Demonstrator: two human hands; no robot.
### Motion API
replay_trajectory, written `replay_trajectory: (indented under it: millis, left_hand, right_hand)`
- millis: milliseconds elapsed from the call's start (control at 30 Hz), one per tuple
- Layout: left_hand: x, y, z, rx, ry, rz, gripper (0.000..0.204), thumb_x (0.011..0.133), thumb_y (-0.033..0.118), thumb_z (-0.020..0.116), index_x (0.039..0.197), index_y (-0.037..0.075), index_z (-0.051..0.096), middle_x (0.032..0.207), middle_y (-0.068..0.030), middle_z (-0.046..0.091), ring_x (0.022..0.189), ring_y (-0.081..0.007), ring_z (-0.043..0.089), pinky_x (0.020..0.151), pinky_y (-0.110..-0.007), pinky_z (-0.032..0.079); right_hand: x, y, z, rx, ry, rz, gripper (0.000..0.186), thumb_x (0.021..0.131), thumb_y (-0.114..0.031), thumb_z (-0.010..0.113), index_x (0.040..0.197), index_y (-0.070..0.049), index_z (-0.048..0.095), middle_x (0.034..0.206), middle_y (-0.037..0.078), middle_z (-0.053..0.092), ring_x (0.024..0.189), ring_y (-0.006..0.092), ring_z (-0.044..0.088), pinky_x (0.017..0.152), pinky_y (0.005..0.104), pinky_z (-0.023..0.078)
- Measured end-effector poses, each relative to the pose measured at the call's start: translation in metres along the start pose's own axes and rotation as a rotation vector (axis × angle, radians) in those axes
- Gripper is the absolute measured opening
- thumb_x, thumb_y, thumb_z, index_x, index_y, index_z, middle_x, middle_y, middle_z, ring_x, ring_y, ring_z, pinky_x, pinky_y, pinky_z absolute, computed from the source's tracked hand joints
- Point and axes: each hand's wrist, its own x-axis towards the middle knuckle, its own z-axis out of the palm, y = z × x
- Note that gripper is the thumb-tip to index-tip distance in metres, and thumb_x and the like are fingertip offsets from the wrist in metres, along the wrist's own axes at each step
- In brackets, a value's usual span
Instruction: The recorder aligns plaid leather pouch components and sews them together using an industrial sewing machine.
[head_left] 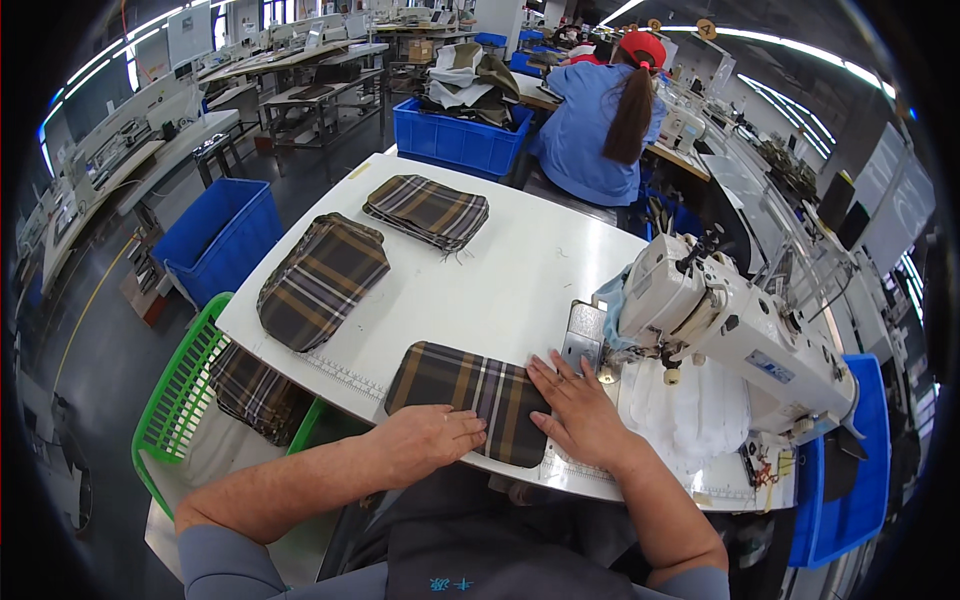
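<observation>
A dark plaid fabric panel (440,375) with rounded corners lies flat at the front edge of the white sewing table (470,280). Across its near edge rests my left hand (435,438), fingers stretched out over the cloth. My right hand (580,408) lies flat with fingers spread on the panel's right end, fingertips close to the metal plate (583,335) of the sewing machine (715,320). Neither hand grips anything. Farther back on the table are two stacks of similar plaid pieces, one at the left (325,280) and one at the back (428,210).
A green basket (180,390) holding plaid pieces (255,395) stands at the table's left. Blue bins stand at the left (225,240), at the back (460,140) and at the right (850,480). White padding (690,410) lies beside the machine. A person in blue (600,125) sits ahead.
</observation>
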Motion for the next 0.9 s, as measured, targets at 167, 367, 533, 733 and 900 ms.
replay_trajectory:
  millis: [167, 367, 533, 733, 900]
  left_hand:
    - [0.021, -0.035, -0.044, -0.021, -0.038, -0.064, 0.028, 0.088, 0.010, 0.055, 0.113, 0.010, 0.068, 0.115, -0.0047, 0.071, 0.106, -0.0223, 0.068, 0.098, -0.042, 0.053]
    - [0.085, -0.118, -0.118, 0.296, 0.256, -0.209, 0.024, 0.083, 0.003, 0.061, 0.098, 0.014, 0.075, 0.092, -0.0061, 0.073, 0.088, -0.0276, 0.069, 0.078, -0.039, 0.055]
    - [0.111, -0.205, -0.143, 0.620, 0.655, -0.142, 0.025, 0.082, 0.001, 0.061, 0.095, 0.016, 0.078, 0.097, -0.0026, 0.075, 0.083, -0.0292, 0.068, 0.077, -0.039, 0.055]
    - [0.086, -0.282, -0.082, 0.539, 0.586, -0.285, 0.022, 0.081, 0.002, 0.063, 0.091, 0.015, 0.078, 0.102, -0.0029, 0.075, 0.091, -0.0292, 0.069, 0.081, -0.040, 0.054]
    - [0.073, -0.280, -0.040, 0.243, 0.365, -0.770, 0.022, 0.083, 0.004, 0.062, 0.093, 0.014, 0.079, 0.097, -0.0105, 0.073, 0.095, -0.0308, 0.069, 0.084, -0.041, 0.055]
  right_hand:
    - [-0.001, 0.001, 0.006, 0.037, 0.065, 0.127, 0.062, 0.102, -0.038, 0.048, 0.151, -0.002, 0.037, 0.159, 0.013, 0.036, 0.150, 0.0322, 0.027, 0.122, 0.0527, 0.016]
    - [-0.003, 0.006, 0.003, 0.071, 0.147, 0.140, 0.057, 0.099, -0.034, 0.054, 0.145, 0.000, 0.047, 0.153, 0.015, 0.045, 0.145, 0.0332, 0.036, 0.119, 0.0534, 0.023]
    - [-0.001, 0.009, 0.002, 0.101, 0.169, 0.130, 0.054, 0.097, -0.032, 0.057, 0.142, -0.003, 0.050, 0.151, 0.013, 0.048, 0.143, 0.0322, 0.039, 0.118, 0.0529, 0.026]
    - [0.001, 0.013, -0.001, 0.111, 0.179, 0.121, 0.051, 0.097, -0.032, 0.057, 0.141, -0.006, 0.052, 0.150, 0.009, 0.049, 0.142, 0.0302, 0.040, 0.118, 0.0520, 0.027]
    - [-0.001, 0.017, 0.000, 0.114, 0.168, 0.115, 0.049, 0.097, -0.032, 0.058, 0.139, -0.006, 0.054, 0.149, 0.007, 0.049, 0.142, 0.0294, 0.041, 0.118, 0.0516, 0.027]
